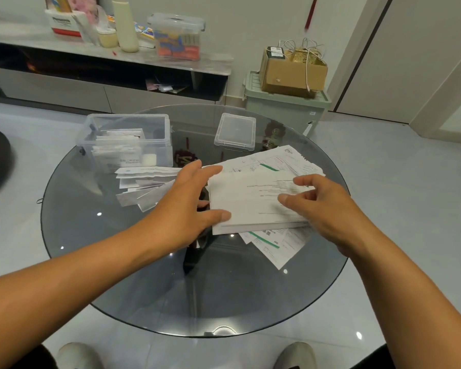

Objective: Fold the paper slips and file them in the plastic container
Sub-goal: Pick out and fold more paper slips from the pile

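Observation:
A folded white paper slip lies on top of a loose pile of printed slips at the right of the round glass table. My left hand holds the slip's left edge, thumb on top near the front corner and fingers spread along the far side. My right hand pinches the slip's right part between thumb and forefinger. The clear plastic container stands open at the table's back left with several folded slips upright inside. A fan of folded slips lies in front of it.
The container's clear lid lies at the back of the table. A low TV cabinet with a box, tissue and bottle runs behind. A green storage bin with a cardboard box stands on the floor at back right.

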Demonstrator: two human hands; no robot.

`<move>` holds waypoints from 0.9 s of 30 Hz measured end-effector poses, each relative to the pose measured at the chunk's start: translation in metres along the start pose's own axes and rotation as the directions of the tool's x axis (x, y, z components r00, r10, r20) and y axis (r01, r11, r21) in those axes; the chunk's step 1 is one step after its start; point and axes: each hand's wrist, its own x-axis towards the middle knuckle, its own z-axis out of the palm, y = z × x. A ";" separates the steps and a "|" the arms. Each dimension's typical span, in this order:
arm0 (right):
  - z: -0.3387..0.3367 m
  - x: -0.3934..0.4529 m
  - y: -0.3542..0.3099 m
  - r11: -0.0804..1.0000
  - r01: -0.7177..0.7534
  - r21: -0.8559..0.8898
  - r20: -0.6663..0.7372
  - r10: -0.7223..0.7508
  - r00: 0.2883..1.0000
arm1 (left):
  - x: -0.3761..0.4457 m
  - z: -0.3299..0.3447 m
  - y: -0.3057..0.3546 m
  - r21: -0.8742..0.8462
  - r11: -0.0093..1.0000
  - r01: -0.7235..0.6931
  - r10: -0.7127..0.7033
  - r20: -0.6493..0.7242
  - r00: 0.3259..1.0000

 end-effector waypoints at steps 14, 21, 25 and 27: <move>0.030 -0.013 -0.002 0.832 0.055 -0.553 -0.005 -0.069 0.998 | -0.006 0.009 0.000 0.428 0.787 -0.445 0.328 0.320 0.889; 0.003 -0.006 0.004 0.923 -0.118 -0.367 -0.111 0.082 0.990 | -0.006 -0.003 0.004 0.551 0.569 -0.610 0.504 0.353 0.788; 0.002 -0.006 -0.001 0.981 -0.059 -0.185 -0.155 0.030 0.987 | -0.007 -0.003 0.008 0.519 0.587 -0.621 0.488 0.385 0.783; 0.002 -0.008 -0.007 0.999 0.000 -0.036 -0.166 -0.006 0.986 | -0.008 0.004 0.006 0.488 0.624 -0.610 0.459 0.403 0.792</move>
